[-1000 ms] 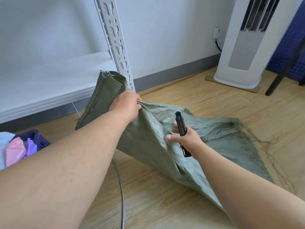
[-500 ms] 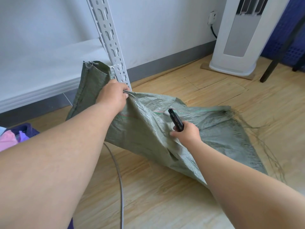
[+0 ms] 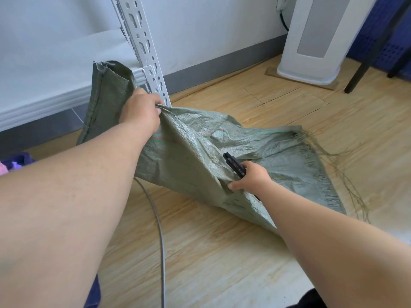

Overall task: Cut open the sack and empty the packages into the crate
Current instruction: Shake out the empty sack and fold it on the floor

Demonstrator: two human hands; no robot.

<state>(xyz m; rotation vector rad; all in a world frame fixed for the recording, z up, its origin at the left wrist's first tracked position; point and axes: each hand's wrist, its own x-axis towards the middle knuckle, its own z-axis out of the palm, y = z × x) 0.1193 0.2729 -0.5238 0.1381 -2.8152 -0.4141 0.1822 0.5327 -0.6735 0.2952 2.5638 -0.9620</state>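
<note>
a white slotted shelf post (image 3: 144, 47) stands by the wall, a white floor unit (image 3: 315, 38) further right.

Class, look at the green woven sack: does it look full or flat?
Flat. The sack drapes limp from the left hand onto the floor, with no bulges; its inside is hidden.

**Green sack held up off the floor**

The left hand (image 3: 140, 111) grips a bunched fold of the green woven sack (image 3: 191, 161), lifting it. The right hand (image 3: 252, 178) holds a black cutter (image 3: 234, 165) against the sack, whose frayed end trails across the wooden floor (image 3: 222, 252).
</note>
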